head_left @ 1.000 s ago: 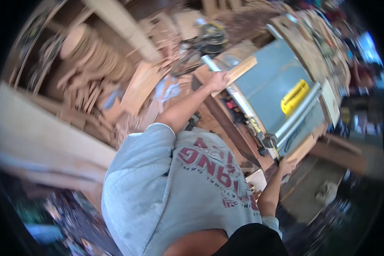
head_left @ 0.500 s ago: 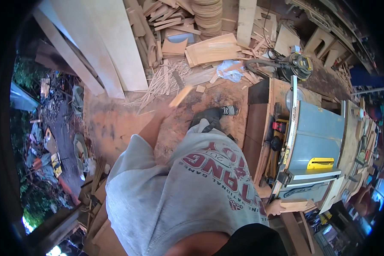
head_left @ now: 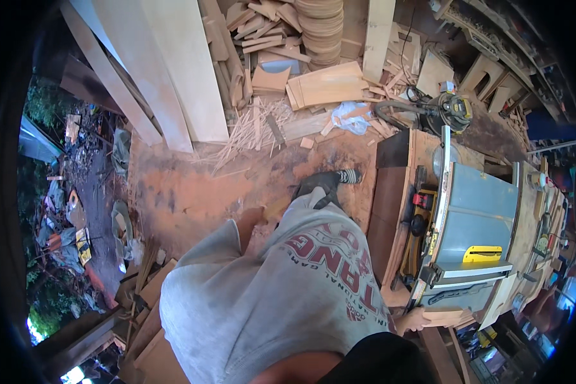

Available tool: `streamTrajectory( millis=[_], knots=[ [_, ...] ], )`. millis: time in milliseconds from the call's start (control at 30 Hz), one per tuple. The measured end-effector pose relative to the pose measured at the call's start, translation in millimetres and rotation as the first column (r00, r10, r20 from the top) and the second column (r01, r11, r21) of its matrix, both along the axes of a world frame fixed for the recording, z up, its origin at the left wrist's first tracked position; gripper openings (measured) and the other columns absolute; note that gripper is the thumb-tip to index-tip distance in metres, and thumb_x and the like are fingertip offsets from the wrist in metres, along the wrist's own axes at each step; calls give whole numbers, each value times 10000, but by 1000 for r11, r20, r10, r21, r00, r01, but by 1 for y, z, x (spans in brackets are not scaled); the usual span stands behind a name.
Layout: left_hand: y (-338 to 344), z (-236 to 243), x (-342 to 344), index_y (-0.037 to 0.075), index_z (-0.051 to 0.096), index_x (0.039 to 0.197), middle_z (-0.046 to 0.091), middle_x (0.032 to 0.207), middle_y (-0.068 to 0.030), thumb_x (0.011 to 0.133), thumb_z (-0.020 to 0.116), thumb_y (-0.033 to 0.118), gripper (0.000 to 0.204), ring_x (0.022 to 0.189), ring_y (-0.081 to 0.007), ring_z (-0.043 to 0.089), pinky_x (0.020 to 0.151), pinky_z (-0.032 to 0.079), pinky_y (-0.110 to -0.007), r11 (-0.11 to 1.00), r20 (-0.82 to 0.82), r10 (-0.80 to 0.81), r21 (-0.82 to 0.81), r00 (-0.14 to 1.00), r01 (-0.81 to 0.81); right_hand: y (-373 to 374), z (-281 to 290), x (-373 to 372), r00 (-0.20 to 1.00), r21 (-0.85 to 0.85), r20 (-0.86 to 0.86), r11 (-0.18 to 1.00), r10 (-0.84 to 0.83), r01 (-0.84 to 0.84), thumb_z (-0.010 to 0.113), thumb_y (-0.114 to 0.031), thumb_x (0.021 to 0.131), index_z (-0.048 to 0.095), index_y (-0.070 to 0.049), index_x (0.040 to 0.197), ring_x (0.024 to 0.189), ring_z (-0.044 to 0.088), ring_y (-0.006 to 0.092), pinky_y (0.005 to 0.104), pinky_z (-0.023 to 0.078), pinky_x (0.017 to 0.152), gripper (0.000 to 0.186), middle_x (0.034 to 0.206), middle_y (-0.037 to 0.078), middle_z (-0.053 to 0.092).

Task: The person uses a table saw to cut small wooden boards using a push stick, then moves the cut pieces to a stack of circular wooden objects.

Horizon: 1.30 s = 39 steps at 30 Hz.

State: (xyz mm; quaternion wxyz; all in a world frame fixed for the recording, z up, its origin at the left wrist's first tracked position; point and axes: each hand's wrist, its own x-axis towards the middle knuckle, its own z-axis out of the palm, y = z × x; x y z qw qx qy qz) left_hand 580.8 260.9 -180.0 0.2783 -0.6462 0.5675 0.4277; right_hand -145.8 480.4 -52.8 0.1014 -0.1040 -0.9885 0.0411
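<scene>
My left hand is low in front of my shirt, closed around a short wood strip that is partly hidden by the shirt. On the right, my right hand grips the near end of a light wooden board at the near edge of the table saw. Its fingers rest over the board's end. The saw has a blue-grey top, a yellow insert and a metal fence across it.
Offcuts and thin strips lie heaped ahead on the dusty floor. Tall boards lean at the left. A shop vacuum with a hose stands beyond the saw, near a pale plastic bag. My shoe is beside the saw's cabinet.
My left hand has drawn back toward my body with the wood strip, which was held out ahead. My right hand stays at the board by the saw. The view has shifted slightly.
</scene>
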Motion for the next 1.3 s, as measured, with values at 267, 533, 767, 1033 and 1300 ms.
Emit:
streamTrajectory(
  millis=[267,533,767,1033,1300],
  knots=[
    [-5,25,132,-1,626,1263,686,1231,-251,871,666,349,528,1177,-408,651,992,511,-495,976,23,196,89,980,-197,15,14,16,996,55,38,996,-77,75,654,-536,844,426,-218,1555,1294,518,486,612,495,998,811,1431,283,488],
    [-70,57,144,0,652,1234,688,1235,-248,902,608,373,501,1184,-407,648,1003,502,-497,999,212,41,-10,976,-40,4,15,15,999,40,-35,999,1,0,704,-474,802,501,-174,1503,1068,665,478,571,573,881,788,1238,263,640],
    [-138,-15,-33,1,674,1208,690,1238,-247,930,557,393,495,1191,-405,646,1012,494,-499,966,-84,-228,-143,970,215,-8,20,15,997,-13,-6,997,-79,79,714,-525,796,399,-217,1571,1294,534,453,549,462,1067,892,1474,237,478],
    [-158,-21,-79,2,700,1179,692,1241,-244,961,499,416,509,1198,-404,644,1023,485,-501,946,-51,-301,-144,952,291,8,19,15,999,8,31,1000,-20,20,722,-489,792,455,-230,1546,1220,601,451,560,508,1028,840,1412,240,542],
    [-149,-22,-77,5,723,1155,692,1244,-245,988,451,434,534,1204,-403,642,1032,479,-502,965,-46,-204,-181,978,193,24,-9,-1,992,108,-122,994,42,-29,680,-495,814,454,-237,1533,1187,620,425,557,534,964,797,1344,230,587]
  ],
)
